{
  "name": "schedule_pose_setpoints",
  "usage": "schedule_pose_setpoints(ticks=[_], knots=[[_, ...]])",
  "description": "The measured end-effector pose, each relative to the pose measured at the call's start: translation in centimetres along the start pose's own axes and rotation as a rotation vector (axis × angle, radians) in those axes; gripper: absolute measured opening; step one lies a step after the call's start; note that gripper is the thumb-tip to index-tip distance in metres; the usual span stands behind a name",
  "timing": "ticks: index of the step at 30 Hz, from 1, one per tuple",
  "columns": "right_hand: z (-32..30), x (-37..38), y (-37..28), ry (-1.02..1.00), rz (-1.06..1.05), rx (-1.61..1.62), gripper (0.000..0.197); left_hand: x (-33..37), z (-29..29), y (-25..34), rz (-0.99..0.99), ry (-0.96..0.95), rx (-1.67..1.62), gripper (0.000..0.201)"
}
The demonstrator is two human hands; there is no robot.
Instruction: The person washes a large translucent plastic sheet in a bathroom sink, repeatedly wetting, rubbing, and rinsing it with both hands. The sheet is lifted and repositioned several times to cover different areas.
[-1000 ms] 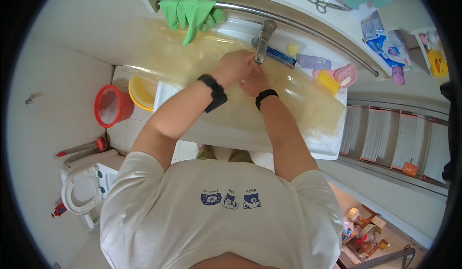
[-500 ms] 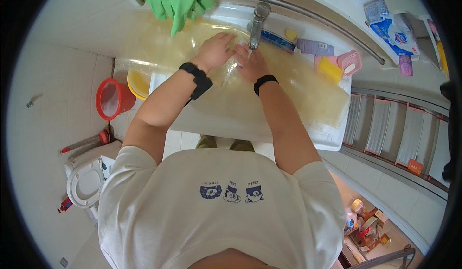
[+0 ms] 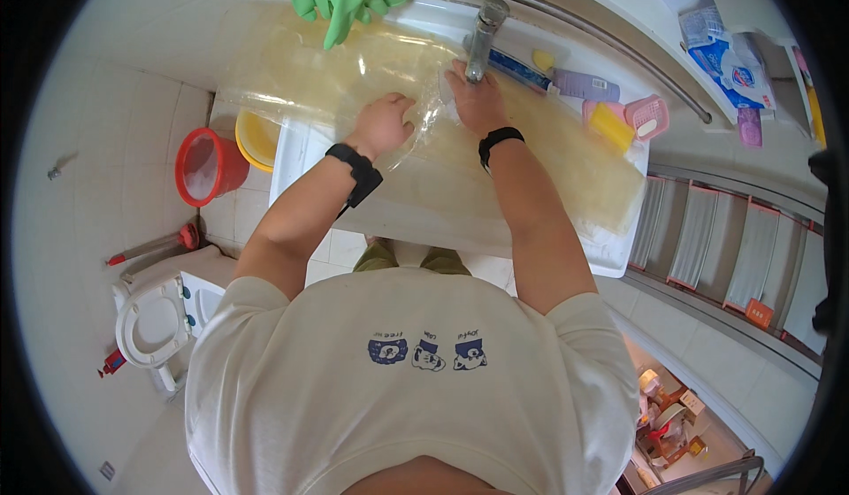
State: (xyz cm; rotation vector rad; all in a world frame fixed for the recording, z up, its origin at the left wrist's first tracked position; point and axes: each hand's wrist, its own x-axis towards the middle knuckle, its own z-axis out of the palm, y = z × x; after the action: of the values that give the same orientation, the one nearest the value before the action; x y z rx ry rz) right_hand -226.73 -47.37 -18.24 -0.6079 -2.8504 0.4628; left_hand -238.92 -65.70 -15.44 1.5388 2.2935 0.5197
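A pale yellow, see-through plastic sheet (image 3: 548, 154) lies spread across a white sink (image 3: 287, 154). On its middle rests my left hand (image 3: 385, 125), fingers loosely bent, with a gap between thumb and fingers. My right hand (image 3: 478, 101) lies farther up the sheet, just below the metal tap (image 3: 485, 42), its fingers stretched out and nearly flat. Between the two hands the sheet is creased and shiny. I see nothing held in either hand, though the left fingertips are partly hidden.
Green rubber gloves (image 3: 340, 0) hang over a metal rail (image 3: 566, 15). Right of the tap lie a blue tube box (image 3: 520, 70), a purple bottle (image 3: 584, 85), a yellow sponge (image 3: 612, 127) and a pink basket (image 3: 647, 116). A red bucket (image 3: 210, 168) stands left; a folded ladder (image 3: 694, 234) leans right.
My hands have moved apart. The left has come back toward me along the sheet; the right has shifted slightly right, close beneath the tap. The view has tilted a little.
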Motion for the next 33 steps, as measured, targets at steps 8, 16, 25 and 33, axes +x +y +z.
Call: schedule_pose_setpoints(ticks=[8,16,25,33], knots=[[-1.1,-1.1,1.0,0.193,-0.046,-0.158,0.024,-3.8,-0.9,-0.9,0.012,-0.065,0.106,0.048],[-3.4,-1.3,-2.3,-0.004,-0.029,-0.272,0.027,-7.1,-2.7,-2.5,-0.044,-0.098,0.013,0.049],[-10.1,0.9,-3.6,0.406,0.071,-0.191,0.057,-9.5,-5.2,-4.2,-0.113,0.015,0.058,0.046],[-11.1,-1.1,-3.7,0.053,-0.044,-0.491,0.052,-11.0,-7.8,-10.1,-0.367,0.381,0.087,0.053]])
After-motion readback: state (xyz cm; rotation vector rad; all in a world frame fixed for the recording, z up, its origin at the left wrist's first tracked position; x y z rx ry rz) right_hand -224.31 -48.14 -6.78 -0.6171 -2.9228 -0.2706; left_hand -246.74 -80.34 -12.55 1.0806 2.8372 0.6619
